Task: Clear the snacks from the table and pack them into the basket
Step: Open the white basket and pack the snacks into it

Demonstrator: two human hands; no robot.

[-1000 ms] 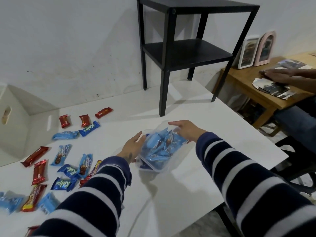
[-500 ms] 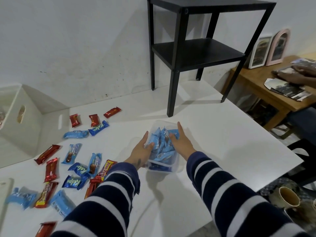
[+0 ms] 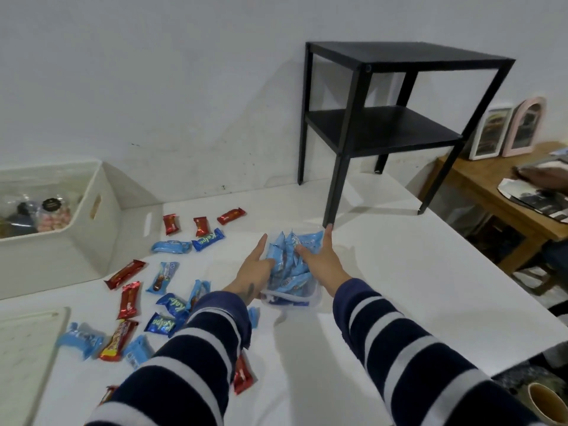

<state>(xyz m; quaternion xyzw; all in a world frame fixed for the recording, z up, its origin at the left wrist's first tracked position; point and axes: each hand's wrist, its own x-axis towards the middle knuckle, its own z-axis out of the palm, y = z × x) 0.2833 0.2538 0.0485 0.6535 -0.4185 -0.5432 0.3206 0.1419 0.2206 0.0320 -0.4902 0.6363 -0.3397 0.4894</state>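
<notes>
A clear plastic container [image 3: 290,298] packed with light blue snack packs [image 3: 287,256] stands on the white table [image 3: 399,287]. My left hand [image 3: 253,270] lies along its left side and my right hand [image 3: 321,261] along its right side. On both hands the fingers are straight and the thumbs touch the packs on top. Several loose red and blue snack wrappers [image 3: 167,273] lie scattered to the left of the container. The white basket [image 3: 61,259] stands at the far left with a jar and bags inside.
A black two-shelf side table [image 3: 347,130] stands on the white table just behind the container. A white flat tray [image 3: 27,348] lies at the lower left. A wooden desk [image 3: 479,179] with picture frames and another person's hand is at the right. A cup [image 3: 544,404] shows at the bottom right.
The container, held up and tilted a second ago, now sits level on the table. Both hands have slid to its sides with fingers straightened. The basket has come into view.
</notes>
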